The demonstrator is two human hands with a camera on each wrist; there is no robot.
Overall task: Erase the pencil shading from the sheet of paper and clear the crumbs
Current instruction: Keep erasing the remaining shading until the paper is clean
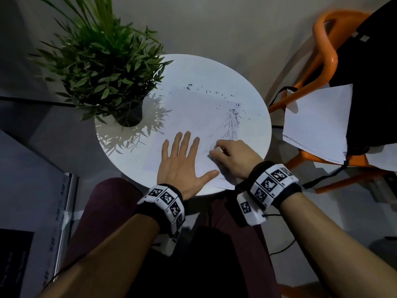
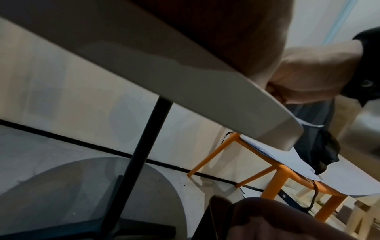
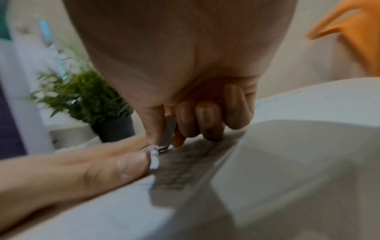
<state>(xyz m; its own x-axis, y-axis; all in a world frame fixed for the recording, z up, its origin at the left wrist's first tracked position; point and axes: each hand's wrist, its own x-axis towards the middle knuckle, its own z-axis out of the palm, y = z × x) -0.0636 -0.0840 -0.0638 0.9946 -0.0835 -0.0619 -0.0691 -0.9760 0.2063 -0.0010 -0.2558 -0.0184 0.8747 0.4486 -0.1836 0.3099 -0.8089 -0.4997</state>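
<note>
A white sheet of paper (image 1: 193, 117) lies on the round white table (image 1: 214, 67). Pencil shading (image 1: 231, 127) remains on its right side, and dark eraser crumbs (image 1: 206, 91) are scattered along its far part. My left hand (image 1: 182, 162) lies flat on the paper with fingers spread, pressing it down. My right hand (image 1: 229, 155) pinches a small white eraser (image 1: 218, 149) against the paper just right of the left fingers. In the right wrist view the eraser (image 3: 167, 136) sits between thumb and curled fingers (image 3: 207, 120), tip on the grey shading (image 3: 189, 164).
A potted green plant (image 1: 103, 67) stands on the table's left edge. An orange chair (image 1: 326, 61) to the right holds loose white sheets (image 1: 318, 123) and a black bag (image 1: 369, 67). The left wrist view looks under the table rim (image 2: 226, 104) at its black leg (image 2: 141, 146).
</note>
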